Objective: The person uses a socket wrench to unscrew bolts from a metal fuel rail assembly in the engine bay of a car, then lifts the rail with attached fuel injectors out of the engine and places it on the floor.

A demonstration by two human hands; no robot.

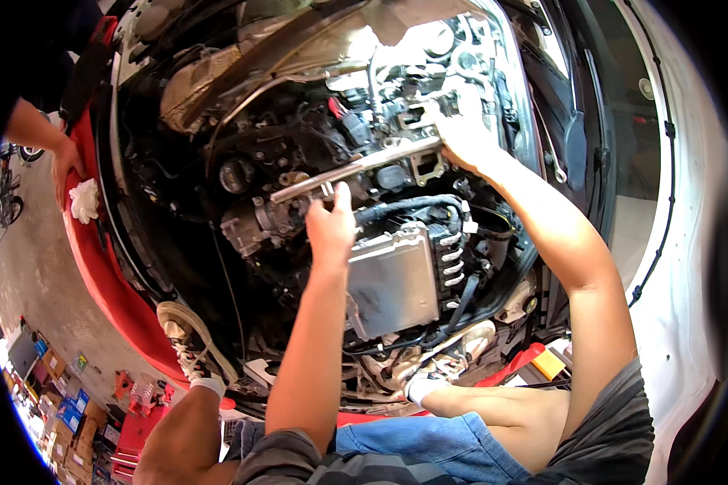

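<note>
A long silver metal bar (364, 165) lies slantwise above the dark engine (299, 137) in an opened car bay. My left hand (332, 226) is closed at the bar's near side, left of its middle, thumb pointing up against its lower edge. A small shiny pin shows by those fingertips; the fingers beneath are partly hidden. At the bar's right end, my right hand (465, 145) is closed round it, its fingers washed out by bright light. Just below the bar sits a metal bracket with an opening (427, 168). A flat silver box (392, 283) with a thick black hose lies nearer me.
Another person's hand (66, 166) rests at the red front edge (97, 267), beside a crumpled white cloth (84, 200). My shoe (188, 339) stands inside the bay's front. A wrench (556, 158) lies right, near the windshield. Boxes (73, 412) and a red cart (141, 428) stand lower left.
</note>
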